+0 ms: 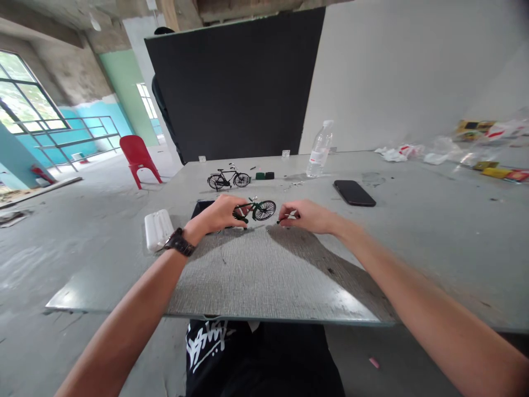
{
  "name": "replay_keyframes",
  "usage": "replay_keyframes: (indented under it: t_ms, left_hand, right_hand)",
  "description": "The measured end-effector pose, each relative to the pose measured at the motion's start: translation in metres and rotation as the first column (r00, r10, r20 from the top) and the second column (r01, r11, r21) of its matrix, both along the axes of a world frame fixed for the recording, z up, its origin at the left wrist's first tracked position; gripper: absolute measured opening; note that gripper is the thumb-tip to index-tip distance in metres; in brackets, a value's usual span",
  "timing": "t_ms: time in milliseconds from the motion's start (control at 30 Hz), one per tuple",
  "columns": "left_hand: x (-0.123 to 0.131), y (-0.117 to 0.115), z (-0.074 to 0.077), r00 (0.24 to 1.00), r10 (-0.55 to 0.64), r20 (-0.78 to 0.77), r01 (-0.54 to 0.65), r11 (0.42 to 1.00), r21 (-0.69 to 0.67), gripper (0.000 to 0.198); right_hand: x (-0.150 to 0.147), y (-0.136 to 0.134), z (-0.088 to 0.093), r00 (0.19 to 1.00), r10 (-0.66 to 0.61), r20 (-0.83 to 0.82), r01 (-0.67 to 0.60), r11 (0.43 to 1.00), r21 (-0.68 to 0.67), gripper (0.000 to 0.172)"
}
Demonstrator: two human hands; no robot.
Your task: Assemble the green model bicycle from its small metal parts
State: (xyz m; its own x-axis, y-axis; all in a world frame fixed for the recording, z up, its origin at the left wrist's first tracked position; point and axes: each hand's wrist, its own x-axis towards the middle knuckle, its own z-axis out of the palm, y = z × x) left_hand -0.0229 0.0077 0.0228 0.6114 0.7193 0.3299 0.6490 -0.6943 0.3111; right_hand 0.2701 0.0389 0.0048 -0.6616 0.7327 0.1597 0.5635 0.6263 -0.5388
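My left hand (226,213) is closed around the rear of a small green model bicycle (252,210), whose black spoked front wheel points right, just above the table. To the right of that wheel, my right hand (303,216) pinches a small thin piece with a dark end (279,222); its exact kind is too small to tell. The two hands are a short gap apart. Behind them a black model bicycle (228,178) stands upright. Beside it lie a small green piece (260,176) and a black one (269,175). Partly hidden by my left hand is a dark tray-like object (201,207).
A white case (158,229) lies left of my watch. A clear bottle (320,149) and a black phone (354,193) are on the table's right, with crumpled plastic bags (442,150) beyond. A black panel (235,88) rises at the back. A red chair (139,157) stands off left.
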Motion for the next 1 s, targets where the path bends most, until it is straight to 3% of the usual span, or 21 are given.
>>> replay_keyframes:
  t_ms: [100, 200, 367, 500, 767, 933, 1000]
  left_hand:
    - [0.004, -0.004, -0.002, 0.997, 0.013, -0.079, 0.005, 0.977, 0.214, 0.023]
    - [0.006, -0.009, -0.004, 0.988, 0.010, -0.156, 0.054, 0.916, 0.398, 0.014]
    - [0.007, -0.018, -0.008, 0.978, -0.038, -0.204, 0.168, 0.723, 0.670, 0.021]
    - [0.011, -0.022, -0.009, 0.978, -0.096, -0.182, 0.201, 0.648, 0.735, 0.019]
    - [0.019, -0.029, -0.008, 0.973, -0.142, -0.184, 0.232, 0.615, 0.754, 0.019]
    - [0.021, -0.030, -0.008, 0.970, -0.146, -0.194, 0.242, 0.540, 0.806, 0.018]
    - [0.021, -0.031, -0.008, 0.970, -0.154, -0.188, 0.242, 0.543, 0.804, 0.017]
  right_hand:
    - [0.006, 0.004, 0.003, 0.996, -0.083, -0.012, 0.083, 0.996, 0.038, 0.018]
    - [0.011, 0.008, 0.006, 0.981, -0.191, -0.032, 0.194, 0.976, 0.103, 0.020]
    - [0.011, 0.005, 0.011, 0.960, -0.218, -0.175, 0.248, 0.954, 0.170, 0.021]
    - [0.004, -0.003, 0.015, 0.935, -0.176, -0.308, 0.237, 0.956, 0.173, 0.021]
    - [-0.011, -0.016, 0.019, 0.891, -0.142, -0.431, 0.202, 0.975, 0.097, 0.022]
    - [-0.015, -0.022, 0.018, 0.878, -0.115, -0.464, 0.173, 0.981, 0.084, 0.026]
    - [-0.016, -0.022, 0.015, 0.877, -0.108, -0.468, 0.163, 0.984, 0.077, 0.029]
